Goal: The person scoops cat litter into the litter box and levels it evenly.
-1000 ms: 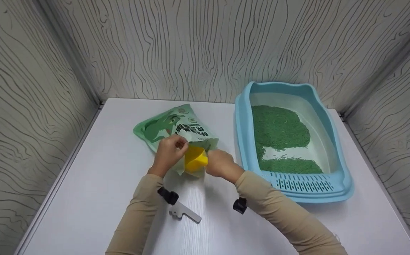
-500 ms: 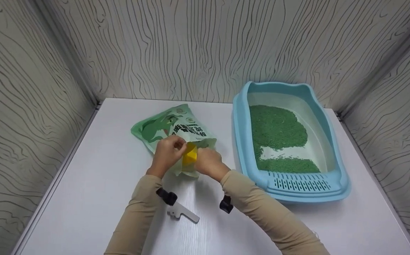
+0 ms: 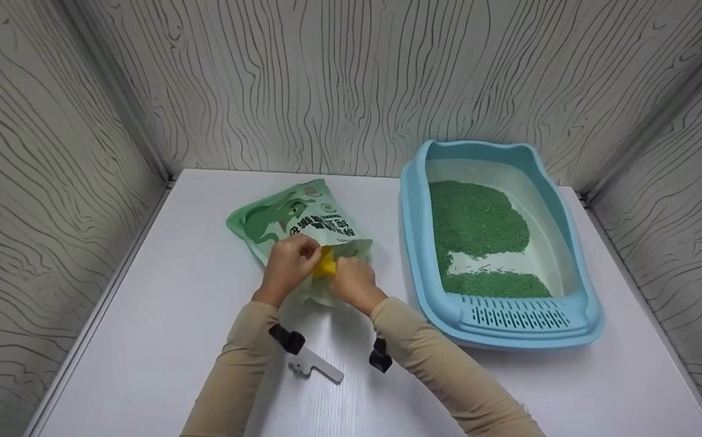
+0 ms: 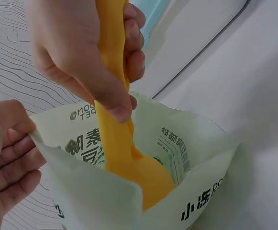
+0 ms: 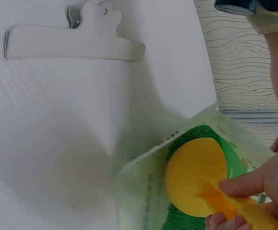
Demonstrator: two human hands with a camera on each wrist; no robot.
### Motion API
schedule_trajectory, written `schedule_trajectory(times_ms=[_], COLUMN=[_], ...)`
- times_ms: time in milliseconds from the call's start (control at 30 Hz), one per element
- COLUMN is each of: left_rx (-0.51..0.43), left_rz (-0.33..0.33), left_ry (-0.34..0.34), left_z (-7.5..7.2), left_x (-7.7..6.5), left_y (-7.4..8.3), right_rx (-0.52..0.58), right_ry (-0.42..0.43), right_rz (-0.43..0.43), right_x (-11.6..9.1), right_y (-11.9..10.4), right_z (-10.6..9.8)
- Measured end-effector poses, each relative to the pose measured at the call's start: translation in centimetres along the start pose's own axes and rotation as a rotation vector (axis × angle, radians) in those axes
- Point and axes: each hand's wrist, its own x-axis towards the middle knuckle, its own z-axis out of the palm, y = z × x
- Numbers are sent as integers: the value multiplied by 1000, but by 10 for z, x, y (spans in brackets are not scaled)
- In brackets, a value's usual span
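Note:
A green bag of cat litter lies on the table with its mouth held open toward me. My left hand pinches the bag's rim between thumb and forefinger, its other fingers loosely bent. My right hand grips the handle of a yellow scoop. In the left wrist view the scoop points down into the bag's mouth, its lower end partly hidden by the near rim. Green litter shows inside the bag around the scoop's bowl in the right wrist view.
A blue litter box stands at the right, holding green litter with a bare strip across it. On the white table, near my left wrist, lies a grey-white bag clip. Patterned walls close off the back and sides.
My right hand has moved left toward the bag, carrying the scoop deeper into its mouth, so less yellow shows. My left hand keeps its pinch on the rim.

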Motion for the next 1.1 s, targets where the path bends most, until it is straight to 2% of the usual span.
schedule_trajectory(times_ms=[300,467,700,900,1100], left_rx=[-19,-8,-6,-18,-26], left_rz=[-77,-78,-94,-100,-106], left_ry=[-7,-7,-16,-10,-11], left_z=[-3,-5,-6,-8,-8], left_x=[4,6,5,4,4], left_y=[-1,-1,-3,-3,-4], right_rx=[35,62,101,182,233], right_ry=[29,44,110,63,14], right_rz=[-28,-21,-47,-35,-28], right_x=[-3,-5,-12,-18,-19], right_y=[10,19,36,52,59], right_z=[19,24,42,60,66])
